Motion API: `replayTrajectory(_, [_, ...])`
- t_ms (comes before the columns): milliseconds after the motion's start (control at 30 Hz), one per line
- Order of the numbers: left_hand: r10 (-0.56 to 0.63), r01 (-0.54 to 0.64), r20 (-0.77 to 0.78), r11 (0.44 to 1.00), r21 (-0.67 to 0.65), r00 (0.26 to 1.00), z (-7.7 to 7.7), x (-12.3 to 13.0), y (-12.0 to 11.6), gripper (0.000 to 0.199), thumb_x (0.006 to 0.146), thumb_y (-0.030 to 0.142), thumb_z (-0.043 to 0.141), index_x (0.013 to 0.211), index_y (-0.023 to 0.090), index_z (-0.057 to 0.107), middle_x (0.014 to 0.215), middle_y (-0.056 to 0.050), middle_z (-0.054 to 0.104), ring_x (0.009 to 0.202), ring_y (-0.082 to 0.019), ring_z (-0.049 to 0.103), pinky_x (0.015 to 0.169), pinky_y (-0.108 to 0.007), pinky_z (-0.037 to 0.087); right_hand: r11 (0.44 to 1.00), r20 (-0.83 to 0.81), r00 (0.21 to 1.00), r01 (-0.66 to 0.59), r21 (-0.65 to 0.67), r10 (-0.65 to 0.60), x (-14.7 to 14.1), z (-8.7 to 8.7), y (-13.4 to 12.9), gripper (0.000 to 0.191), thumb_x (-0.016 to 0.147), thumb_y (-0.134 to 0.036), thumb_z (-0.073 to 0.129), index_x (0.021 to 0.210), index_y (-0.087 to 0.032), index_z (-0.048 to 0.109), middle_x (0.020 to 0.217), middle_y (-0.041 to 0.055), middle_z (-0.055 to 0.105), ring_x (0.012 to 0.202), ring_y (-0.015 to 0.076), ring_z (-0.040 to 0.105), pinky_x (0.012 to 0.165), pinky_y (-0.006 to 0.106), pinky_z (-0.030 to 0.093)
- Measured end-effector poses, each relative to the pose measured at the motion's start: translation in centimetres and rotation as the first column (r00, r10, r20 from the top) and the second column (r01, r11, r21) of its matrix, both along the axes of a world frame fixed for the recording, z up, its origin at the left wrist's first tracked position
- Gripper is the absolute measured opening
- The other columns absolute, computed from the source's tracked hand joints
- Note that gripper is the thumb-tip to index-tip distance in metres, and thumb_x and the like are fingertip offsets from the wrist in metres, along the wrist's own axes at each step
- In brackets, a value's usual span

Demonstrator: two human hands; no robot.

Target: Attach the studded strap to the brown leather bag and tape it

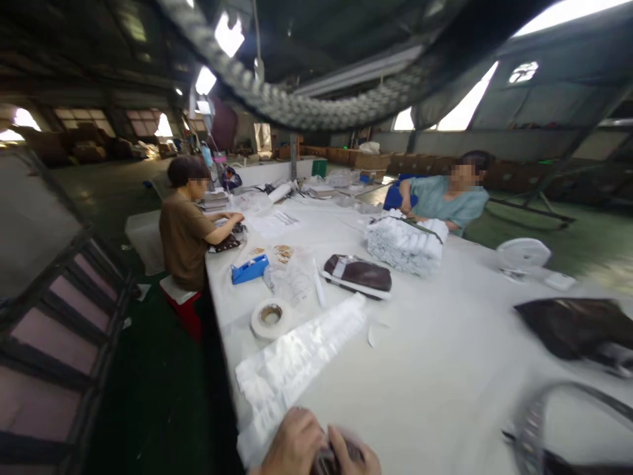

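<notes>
At the bottom edge, my left hand [295, 441] and my right hand [352, 456] are close together with fingers curled on a dark brown, shiny item [326, 460]. Most of that item is hidden by the fingers and cut off by the frame, so its kind does not show. Just beyond my left hand lies a long crinkled strip of white wrapping [306, 349]. Farther up the table are a roll of white tape [271, 318] and a dark brown bag [359, 274] with a pale strap across it.
A blue tape dispenser [250, 269] stands near the white table's [425, 356] left edge. A bundle of white cloth [405, 243], a small white fan [523, 254] and a dark bag [578, 326] occupy the right side. One person [185, 227] sits left, another [445, 198] far right.
</notes>
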State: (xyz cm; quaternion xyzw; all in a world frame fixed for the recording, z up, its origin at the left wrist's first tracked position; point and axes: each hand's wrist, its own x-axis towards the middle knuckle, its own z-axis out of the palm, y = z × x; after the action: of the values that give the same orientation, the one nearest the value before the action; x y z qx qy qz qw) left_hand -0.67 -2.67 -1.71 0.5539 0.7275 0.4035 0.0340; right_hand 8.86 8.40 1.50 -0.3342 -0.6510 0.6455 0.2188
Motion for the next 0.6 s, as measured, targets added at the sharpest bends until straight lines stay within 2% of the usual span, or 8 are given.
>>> replayTrajectory(67, [0.067, -0.048, 0.165, 0.992, -0.113, 0.984, 1.8, 0.1, 0.0, 0.032, 0.095, 0.028, 0.041, 0.071, 0.020, 0.061, 0.075, -0.005, 0.060, 0.076, -0.020, 0.057, 0.070, -0.032, 0.043, 0.999, -0.002, 0.999, 0.040, -0.029, -0.040, 1.0, 0.0, 0.1, 0.042, 0.068, -0.059, 0.066, 0.065, -0.017, 0.070, 0.066, 0.0058, 0.068, 0.066, 0.0222, 0.061, 0.065, 0.032, 0.050])
replayTrajectory(133, [0.017, 0.021, 0.242, 0.988, -0.156, 0.970, 3.2, -0.3, 0.5, 0.025, 0.093, 0.026, 0.045, 0.074, 0.020, 0.061, 0.076, -0.002, 0.060, 0.075, -0.018, 0.058, 0.070, -0.030, 0.042, 0.998, -0.025, 0.998, 0.053, -0.036, -0.054, 1.4, 0.2, 0.4, 0.045, 0.069, -0.060, 0.067, 0.062, -0.015, 0.066, 0.060, 0.0043, 0.063, 0.059, 0.0189, 0.056, 0.061, 0.030, 0.047])
replayTrajectory(200, [-0.035, 0.086, 0.274, 0.981, -0.176, 0.961, 3.7, -1.0, 1.0, 0.021, 0.091, 0.025, 0.049, 0.074, 0.020, 0.060, 0.075, 0.000, 0.059, 0.074, -0.017, 0.058, 0.069, -0.029, 0.041, 0.997, -0.031, 0.997, 0.067, -0.038, -0.068, 1.5, 0.3, 0.8, 0.045, 0.070, -0.059, 0.067, 0.060, -0.015, 0.063, 0.055, 0.0015, 0.058, 0.055, 0.0159, 0.051, 0.057, 0.028, 0.043])
replayTrajectory(300, [-0.054, 0.105, 0.275, 0.979, -0.174, 0.960, 3.4, -1.5, 1.0, 0.021, 0.090, 0.025, 0.048, 0.072, 0.020, 0.057, 0.074, 0.000, 0.057, 0.073, -0.018, 0.056, 0.068, -0.029, 0.041, 0.998, -0.030, 0.999, 0.037, -0.057, -0.039, 1.6, 0.3, 0.8, 0.043, 0.071, -0.057, 0.068, 0.067, -0.014, 0.065, 0.058, 0.0007, 0.059, 0.056, 0.0149, 0.051, 0.057, 0.026, 0.042])
replayTrajectory(433, [-0.003, 0.037, 0.262, 0.991, -0.127, 0.965, 2.5, -1.2, 0.4, 0.021, 0.091, 0.025, 0.047, 0.071, 0.020, 0.055, 0.079, -0.002, 0.055, 0.077, -0.018, 0.056, 0.071, -0.029, 0.044, 0.993, -0.041, 0.996, -0.087, -0.074, 0.084, 1.6, -0.2, -0.2, 0.045, 0.073, -0.058, 0.064, 0.070, -0.013, 0.066, 0.063, 0.0033, 0.063, 0.060, 0.0173, 0.055, 0.060, 0.028, 0.045])
replayTrajectory(600, [0.094, -0.086, 0.231, 0.995, -0.043, 0.968, 1.4, -0.3, 0.1, 0.022, 0.095, 0.027, 0.045, 0.079, 0.020, 0.059, 0.080, -0.003, 0.057, 0.078, -0.018, 0.057, 0.073, -0.029, 0.047, 0.999, -0.008, 0.999, -0.042, -0.025, 0.042, 1.2, -0.4, -0.7, 0.038, 0.075, -0.052, 0.063, 0.067, -0.015, 0.066, 0.062, 0.0026, 0.063, 0.064, 0.0187, 0.055, 0.063, 0.028, 0.043])
